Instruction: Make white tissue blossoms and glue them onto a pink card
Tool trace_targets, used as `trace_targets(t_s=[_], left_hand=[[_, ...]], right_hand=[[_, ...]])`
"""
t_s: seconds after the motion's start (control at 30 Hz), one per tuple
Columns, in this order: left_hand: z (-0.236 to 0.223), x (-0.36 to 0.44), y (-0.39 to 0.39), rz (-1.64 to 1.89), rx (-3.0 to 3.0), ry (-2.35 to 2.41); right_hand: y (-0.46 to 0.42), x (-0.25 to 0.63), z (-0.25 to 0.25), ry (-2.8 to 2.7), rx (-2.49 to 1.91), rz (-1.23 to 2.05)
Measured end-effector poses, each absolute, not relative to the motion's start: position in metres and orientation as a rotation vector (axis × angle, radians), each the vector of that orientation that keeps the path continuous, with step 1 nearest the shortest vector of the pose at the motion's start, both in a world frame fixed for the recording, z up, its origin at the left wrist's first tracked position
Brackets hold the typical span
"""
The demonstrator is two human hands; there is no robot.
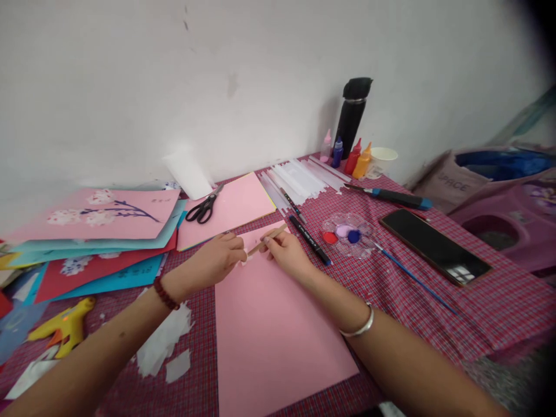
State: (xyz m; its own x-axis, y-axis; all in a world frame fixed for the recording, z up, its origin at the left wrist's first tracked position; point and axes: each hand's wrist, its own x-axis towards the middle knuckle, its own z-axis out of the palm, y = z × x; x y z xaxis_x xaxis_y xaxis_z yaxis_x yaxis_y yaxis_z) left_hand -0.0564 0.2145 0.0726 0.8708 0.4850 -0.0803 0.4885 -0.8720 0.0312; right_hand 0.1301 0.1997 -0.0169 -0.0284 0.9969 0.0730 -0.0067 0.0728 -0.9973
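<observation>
A large pink paper sheet (269, 324) lies in front of me on the red checked tablecloth (486, 301). My right hand (286, 250) is closed round a thin wooden stick (267, 239), whose tip points left onto a small white paper piece (245, 256) at the sheet's upper left corner. My left hand (219, 258) pinches that white piece against the sheet. A bead bracelet sits on my left wrist, a silver bangle on my right.
Scissors (204, 207) lie on another pink sheet (230, 208). Stacked coloured papers (99, 243) and a yellow glue gun (65, 327) are at left. A black marker (310, 239), paint palette (347, 233), brush (412, 277), phone (434, 246), paint bottles (356, 157), flask (353, 116) stand right.
</observation>
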Motion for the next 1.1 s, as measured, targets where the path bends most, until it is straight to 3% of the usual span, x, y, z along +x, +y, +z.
trace_targets(t_s=[0.43,0.77,1.1], left_hand=[[0.063,-0.043,0.219,-0.167,3.045,0.813],[0.059,-0.039,0.226,0.050,2.681,1.222],[0.053,-0.040,0.236,-0.022,2.599,1.275]], right_hand=[[0.197,0.132,-0.012,-1.283,-1.178,1.163],[0.196,0.136,-0.004,-1.051,-1.144,1.166],[0.195,0.135,-0.005,-1.107,-1.091,1.221]])
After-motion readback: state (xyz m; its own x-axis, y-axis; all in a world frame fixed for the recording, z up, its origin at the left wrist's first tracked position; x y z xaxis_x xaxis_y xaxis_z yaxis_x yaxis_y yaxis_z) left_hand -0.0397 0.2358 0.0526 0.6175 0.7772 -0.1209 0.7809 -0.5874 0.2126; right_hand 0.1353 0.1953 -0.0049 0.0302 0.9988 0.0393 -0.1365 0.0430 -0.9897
